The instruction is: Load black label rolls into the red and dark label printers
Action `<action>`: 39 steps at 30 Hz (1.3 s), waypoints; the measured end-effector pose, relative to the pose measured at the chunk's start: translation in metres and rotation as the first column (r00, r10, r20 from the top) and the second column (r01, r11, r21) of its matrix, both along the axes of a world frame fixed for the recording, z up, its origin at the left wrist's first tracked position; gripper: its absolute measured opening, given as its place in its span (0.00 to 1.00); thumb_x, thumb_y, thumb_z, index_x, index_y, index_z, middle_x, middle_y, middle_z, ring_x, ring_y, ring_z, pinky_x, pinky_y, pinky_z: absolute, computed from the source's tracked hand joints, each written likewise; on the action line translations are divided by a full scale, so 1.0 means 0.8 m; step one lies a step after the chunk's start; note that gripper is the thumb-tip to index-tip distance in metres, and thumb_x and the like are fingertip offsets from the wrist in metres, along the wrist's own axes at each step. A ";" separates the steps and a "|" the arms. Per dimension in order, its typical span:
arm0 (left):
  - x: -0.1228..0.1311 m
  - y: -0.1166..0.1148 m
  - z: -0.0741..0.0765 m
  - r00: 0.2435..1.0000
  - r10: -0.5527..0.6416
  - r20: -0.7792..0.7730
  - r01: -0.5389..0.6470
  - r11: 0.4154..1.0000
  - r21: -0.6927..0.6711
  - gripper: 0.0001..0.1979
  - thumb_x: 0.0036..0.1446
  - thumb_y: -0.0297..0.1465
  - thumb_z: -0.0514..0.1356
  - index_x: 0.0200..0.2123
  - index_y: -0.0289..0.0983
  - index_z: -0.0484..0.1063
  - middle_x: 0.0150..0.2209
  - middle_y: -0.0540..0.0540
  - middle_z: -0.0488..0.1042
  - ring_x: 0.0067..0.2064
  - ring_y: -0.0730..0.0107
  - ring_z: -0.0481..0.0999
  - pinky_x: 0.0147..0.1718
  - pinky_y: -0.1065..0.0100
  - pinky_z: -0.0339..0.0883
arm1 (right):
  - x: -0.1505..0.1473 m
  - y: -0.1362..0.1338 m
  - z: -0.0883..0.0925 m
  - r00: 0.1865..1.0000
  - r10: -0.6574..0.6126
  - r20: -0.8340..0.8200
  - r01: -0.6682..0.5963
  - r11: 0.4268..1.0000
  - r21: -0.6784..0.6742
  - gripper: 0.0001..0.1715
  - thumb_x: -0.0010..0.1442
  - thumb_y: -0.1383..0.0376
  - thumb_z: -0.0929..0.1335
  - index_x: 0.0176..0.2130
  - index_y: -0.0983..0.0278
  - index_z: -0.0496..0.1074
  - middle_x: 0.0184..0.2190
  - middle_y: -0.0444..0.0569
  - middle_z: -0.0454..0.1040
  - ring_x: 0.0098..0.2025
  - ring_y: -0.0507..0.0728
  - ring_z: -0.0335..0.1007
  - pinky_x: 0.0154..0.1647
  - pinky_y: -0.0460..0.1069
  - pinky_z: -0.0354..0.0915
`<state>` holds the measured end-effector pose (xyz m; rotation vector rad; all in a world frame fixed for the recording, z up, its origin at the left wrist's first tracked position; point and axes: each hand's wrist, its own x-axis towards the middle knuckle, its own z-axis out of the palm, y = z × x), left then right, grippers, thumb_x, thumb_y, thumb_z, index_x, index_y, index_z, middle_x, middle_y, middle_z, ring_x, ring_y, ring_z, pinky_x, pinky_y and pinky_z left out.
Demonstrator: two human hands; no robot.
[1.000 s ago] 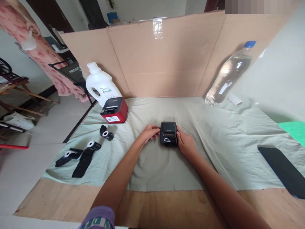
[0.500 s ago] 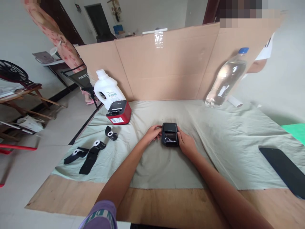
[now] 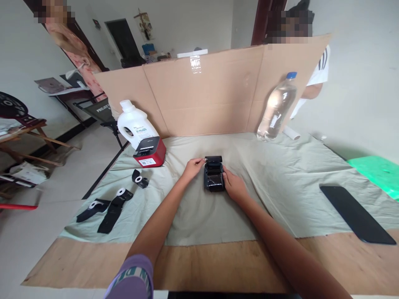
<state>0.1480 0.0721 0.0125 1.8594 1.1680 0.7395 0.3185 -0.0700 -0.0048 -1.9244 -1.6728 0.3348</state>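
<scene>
A small black printer [image 3: 213,178] lies on the pale green cloth [image 3: 280,174] in the middle of the table, with its lid [image 3: 213,159] raised at the far end. My left hand [image 3: 193,167] pinches the lid's left corner. My right hand [image 3: 233,187] presses against the printer's right side, fingers curled round it. Both forearms reach in from the near edge.
A red and black printer [image 3: 146,151] and a white jug [image 3: 132,123] stand at the back left. Black paper rolls [image 3: 110,205] lie left. A water bottle [image 3: 276,108] leans on the cardboard screen [image 3: 202,91]. A black flat slab [image 3: 355,214] lies right. A person stands behind the screen.
The small printer's lid was shut and now stands open at the far end. My left hand has moved up to the lid's corner. The camera has tilted up.
</scene>
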 end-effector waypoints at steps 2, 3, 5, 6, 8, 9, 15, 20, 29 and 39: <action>0.008 0.013 -0.001 0.999 0.031 -0.033 -0.030 0.999 0.034 0.22 0.63 0.44 0.55 0.26 0.34 0.78 0.17 0.53 0.61 0.24 0.74 0.60 0.26 0.72 0.55 | 0.000 0.000 0.001 1.000 -0.006 0.008 0.006 1.000 -0.004 0.32 0.73 0.58 0.50 0.68 0.66 0.59 0.62 0.54 0.70 0.59 0.65 0.72 0.56 0.59 0.68; 0.011 0.017 -0.001 0.998 0.045 -0.046 -0.044 0.998 0.033 0.24 0.63 0.45 0.55 0.24 0.34 0.76 0.16 0.53 0.60 0.23 0.73 0.59 0.26 0.71 0.54 | -0.001 0.000 0.001 1.000 -0.007 0.013 0.007 1.000 -0.005 0.32 0.73 0.58 0.50 0.68 0.65 0.59 0.63 0.53 0.70 0.59 0.65 0.72 0.57 0.59 0.68; 0.015 0.022 -0.001 0.994 0.072 -0.078 -0.068 0.996 0.051 0.24 0.62 0.45 0.55 0.23 0.35 0.75 0.16 0.52 0.61 0.23 0.72 0.61 0.26 0.70 0.54 | -0.001 0.000 0.001 1.000 -0.007 0.022 0.007 1.000 -0.007 0.32 0.73 0.59 0.51 0.68 0.65 0.59 0.63 0.52 0.69 0.59 0.65 0.72 0.56 0.59 0.69; 0.015 0.022 0.001 0.992 0.088 -0.090 -0.082 0.994 0.069 0.22 0.61 0.44 0.56 0.24 0.35 0.76 0.18 0.52 0.64 0.24 0.71 0.63 0.27 0.69 0.55 | -0.001 0.000 0.000 1.000 -0.005 0.026 0.005 1.000 -0.008 0.32 0.73 0.59 0.51 0.69 0.64 0.59 0.64 0.51 0.69 0.59 0.65 0.72 0.56 0.59 0.69; 0.013 0.018 0.008 0.989 0.110 -0.100 -0.097 0.987 0.124 0.16 0.58 0.42 0.59 0.27 0.36 0.77 0.22 0.50 0.70 0.28 0.69 0.67 0.30 0.69 0.57 | 0.000 0.001 -0.002 0.999 -0.005 0.033 0.005 1.000 -0.003 0.31 0.73 0.59 0.51 0.69 0.64 0.59 0.63 0.51 0.69 0.59 0.65 0.72 0.55 0.59 0.69; 0.011 0.015 0.015 0.989 0.088 -0.118 -0.068 0.984 0.166 0.14 0.57 0.41 0.61 0.29 0.37 0.77 0.25 0.50 0.72 0.30 0.68 0.69 0.31 0.69 0.58 | 0.000 0.001 -0.003 0.999 -0.004 0.035 0.004 1.000 0.003 0.31 0.73 0.59 0.51 0.68 0.63 0.59 0.63 0.51 0.69 0.59 0.65 0.72 0.55 0.59 0.69; 0.030 -0.004 0.064 0.700 -0.264 -0.664 0.511 0.834 0.207 0.13 0.53 0.39 0.63 0.41 0.45 0.82 0.34 0.47 0.80 0.37 0.62 0.77 0.34 0.67 0.62 | 0.001 0.002 -0.006 0.999 -0.007 0.046 0.007 1.000 0.005 0.31 0.73 0.59 0.51 0.68 0.65 0.59 0.63 0.54 0.70 0.58 0.65 0.73 0.54 0.59 0.70; 0.068 -0.013 0.084 0.498 -0.239 -0.833 0.569 0.815 0.107 0.13 0.46 0.33 0.66 0.38 0.43 0.82 0.39 0.42 0.81 0.42 0.53 0.79 0.38 0.63 0.66 | 0.001 0.001 -0.002 0.999 0.001 0.039 -0.001 1.000 0.006 0.32 0.73 0.59 0.51 0.68 0.65 0.59 0.63 0.54 0.70 0.58 0.65 0.73 0.54 0.59 0.70; -0.011 -0.021 0.072 0.961 -0.272 -0.054 0.277 0.942 0.190 0.11 0.48 0.34 0.63 0.37 0.38 0.74 0.39 0.46 0.77 0.43 0.61 0.76 0.42 0.64 0.69 | 0.003 -0.001 -0.002 1.000 0.002 0.013 -0.002 1.000 0.013 0.31 0.72 0.59 0.53 0.68 0.65 0.61 0.62 0.55 0.70 0.59 0.65 0.72 0.58 0.59 0.68; -0.162 -0.078 -0.002 0.879 0.254 0.404 -0.145 0.949 -0.281 0.23 0.45 0.41 0.69 0.42 0.39 0.68 0.37 0.50 0.70 0.32 0.73 0.70 0.28 0.72 0.66 | 0.006 0.001 -0.008 0.999 0.014 -0.039 -0.012 0.998 0.059 0.32 0.72 0.58 0.53 0.67 0.66 0.62 0.62 0.55 0.70 0.60 0.67 0.71 0.59 0.63 0.68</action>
